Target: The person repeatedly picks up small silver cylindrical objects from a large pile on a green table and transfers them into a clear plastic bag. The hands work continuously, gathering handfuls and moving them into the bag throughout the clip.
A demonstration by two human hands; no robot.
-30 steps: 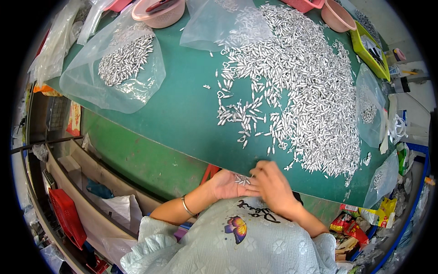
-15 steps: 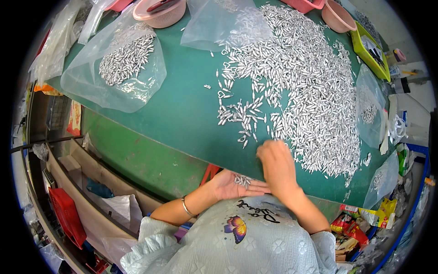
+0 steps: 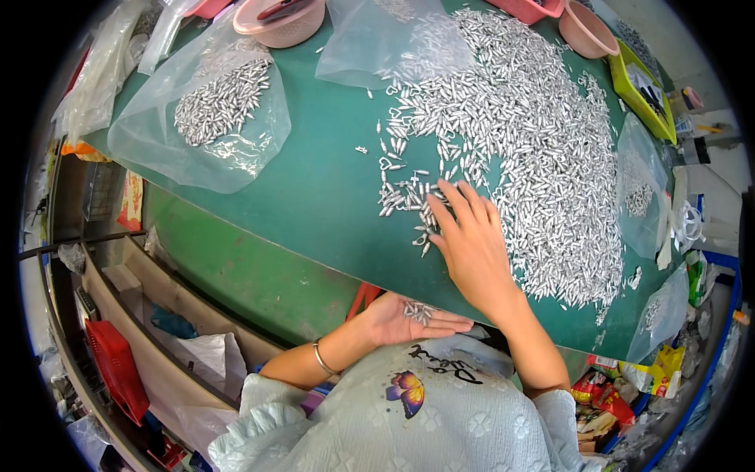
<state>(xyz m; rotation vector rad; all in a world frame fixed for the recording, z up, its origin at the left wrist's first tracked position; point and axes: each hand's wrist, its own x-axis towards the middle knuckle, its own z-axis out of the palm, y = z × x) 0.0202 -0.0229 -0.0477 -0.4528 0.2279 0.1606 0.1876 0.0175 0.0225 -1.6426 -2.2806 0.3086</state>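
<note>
My left hand (image 3: 383,318) lies palm up just off the table's near edge, its fingers stretched to the right. Several small silver bullet-shaped pieces (image 3: 418,312) rest in its palm. Over the table, my right hand (image 3: 477,250) reaches forward, palm down and fingers apart, its tips at a loose cluster of silver pieces (image 3: 398,198). What lies under those fingertips is partly hidden. A wide heap of silver pieces (image 3: 554,185) spreads to the right of the hand, with a few heart-shaped ones at its left fringe.
The green table (image 3: 314,197) carries a clear plastic bag (image 3: 153,157) of silver pieces on the left and another clear bag (image 3: 346,55) at the back. Pink basins (image 3: 287,31) and a yellow-green tray (image 3: 621,71) stand along the far side. A red basket (image 3: 114,370) sits lower left.
My right hand has moved forward, away from my left palm, and its fingers have spread over the loose cluster. The left hand stays in place with the pieces in it.
</note>
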